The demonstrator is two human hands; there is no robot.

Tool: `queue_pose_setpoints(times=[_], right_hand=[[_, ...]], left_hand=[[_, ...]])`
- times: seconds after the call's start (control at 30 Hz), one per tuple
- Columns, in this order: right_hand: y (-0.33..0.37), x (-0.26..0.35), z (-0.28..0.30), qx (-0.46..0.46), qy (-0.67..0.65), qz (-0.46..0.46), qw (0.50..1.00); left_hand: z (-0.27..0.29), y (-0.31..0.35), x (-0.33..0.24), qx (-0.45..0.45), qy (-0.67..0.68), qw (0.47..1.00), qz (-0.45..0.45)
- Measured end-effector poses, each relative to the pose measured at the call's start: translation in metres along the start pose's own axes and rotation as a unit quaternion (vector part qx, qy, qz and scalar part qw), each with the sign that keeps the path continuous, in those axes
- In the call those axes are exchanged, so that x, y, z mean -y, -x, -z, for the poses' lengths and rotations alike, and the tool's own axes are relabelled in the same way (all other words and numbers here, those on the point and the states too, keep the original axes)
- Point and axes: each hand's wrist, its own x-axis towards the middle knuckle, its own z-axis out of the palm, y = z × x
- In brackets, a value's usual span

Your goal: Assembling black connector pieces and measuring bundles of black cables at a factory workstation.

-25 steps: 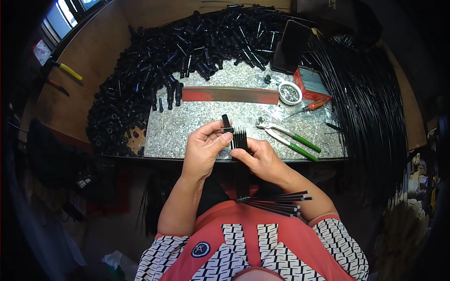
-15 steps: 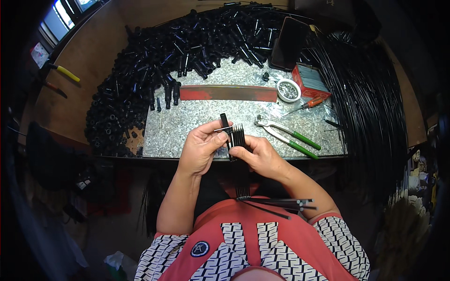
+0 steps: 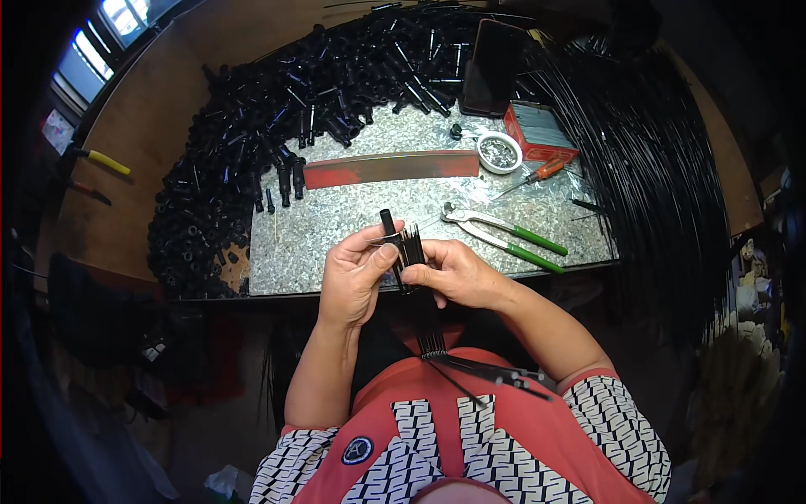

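Over the table's front edge, my left hand (image 3: 357,267) pinches a short upright black tube (image 3: 387,220) between thumb and fingers. A thin bright wire (image 3: 382,241) crosses beside that tube near my fingertips. Close against it, my right hand (image 3: 457,273) is closed around a bundle of thin black umbrella ribs (image 3: 411,244), their tips sticking up in a row. The bundle runs down toward my lap, where longer dark rods (image 3: 491,372) fan out to the right. Exactly how tube and ribs join is hidden by my fingers.
Green-handled pincers (image 3: 504,235) lie right of my hands, with an orange screwdriver (image 3: 546,170), a white cup of small metal bits (image 3: 510,139) and a red box (image 3: 537,126) beyond. A red strip (image 3: 390,168), piled black tubes (image 3: 252,126), a phone (image 3: 495,67) and black rods (image 3: 646,168) surround them.
The view has shifted slightly, so the table things sit a little farther left. My hands keep their grip; the ribs lean a bit differently and the loose rods at my lap have swung lower.
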Motion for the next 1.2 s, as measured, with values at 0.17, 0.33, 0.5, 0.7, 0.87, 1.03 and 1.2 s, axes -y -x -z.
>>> queue_pose_setpoints(times=[0.17,0.33,0.5,0.7,0.87,1.03,1.2], right_hand=[[0.0,0.002,0.002,0.042,-0.044,-0.013,0.998],[0.0,0.0,0.002,0.032,-0.039,0.005,0.999],[-0.001,-0.002,0.0,0.041,-0.014,-0.021,0.999],[-0.003,0.003,0.001,0.062,-0.036,-0.012,0.997],[0.0,0.003,0.012,0.071,-0.05,-0.018,0.996],[-0.001,0.003,0.011,0.064,-0.039,-0.023,0.997],[-0.001,0.012,0.015,0.088,-0.049,-0.026,0.995]], left_hand=[[0.001,0.003,0.003,0.016,0.045,0.999,0.016],[-0.004,0.005,0.007,0.009,0.133,0.99,0.035],[-0.005,0.011,0.011,-0.046,0.117,0.991,0.039],[-0.01,0.015,0.014,-0.068,0.105,0.992,0.022],[-0.008,0.013,0.019,0.0,0.164,0.986,0.026],[-0.022,0.014,0.021,-0.046,0.132,0.99,-0.004],[-0.034,0.016,0.021,-0.055,0.131,0.99,-0.023]])
